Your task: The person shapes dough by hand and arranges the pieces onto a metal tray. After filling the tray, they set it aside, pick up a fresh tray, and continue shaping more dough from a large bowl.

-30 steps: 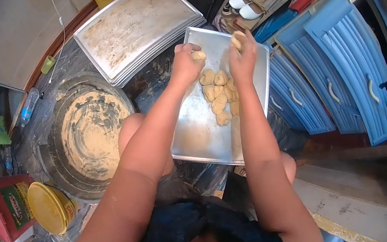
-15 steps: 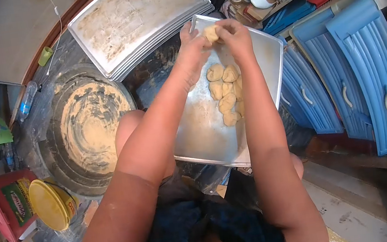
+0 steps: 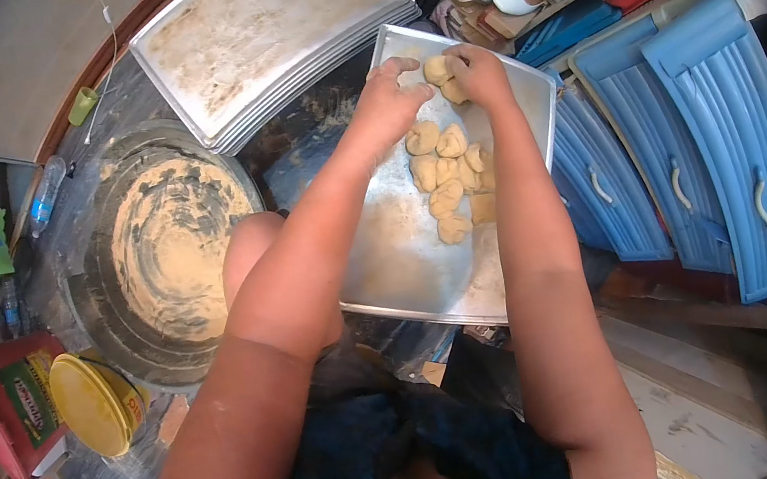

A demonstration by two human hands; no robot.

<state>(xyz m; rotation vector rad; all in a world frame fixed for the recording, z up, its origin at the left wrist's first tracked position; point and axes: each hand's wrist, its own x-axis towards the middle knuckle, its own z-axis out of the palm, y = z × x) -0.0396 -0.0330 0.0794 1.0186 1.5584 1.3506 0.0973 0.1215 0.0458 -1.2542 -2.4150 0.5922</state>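
My left hand [image 3: 394,102] is over the far left part of a metal baking tray [image 3: 388,269]. Its fingers and thumb are spread, with nothing between them. Close by, my right hand [image 3: 481,76] has its fingers bent against a piece of dough [image 3: 438,69] at the tray's far end. A second dough lump [image 3: 454,92] sits just under that piece, partly behind the right hand. Nearer to me, several rounded dough pieces [image 3: 446,197] lie grouped on the tray, some of them hidden by my right forearm.
Left of the tray stands a wide basin [image 3: 243,176] with floury residue inside. Stacked metal trays [image 3: 270,27] lie beyond. Blue drawers [image 3: 717,126] stand at the right, below a shelf of papers. A yellow bucket [image 3: 92,406] and a red bucket [image 3: 14,408] are at the left.
The dough piece that was between both hands is now lower, against the tray's far end. My left hand has drawn away from it with fingers spread; my right hand stays at the dough.
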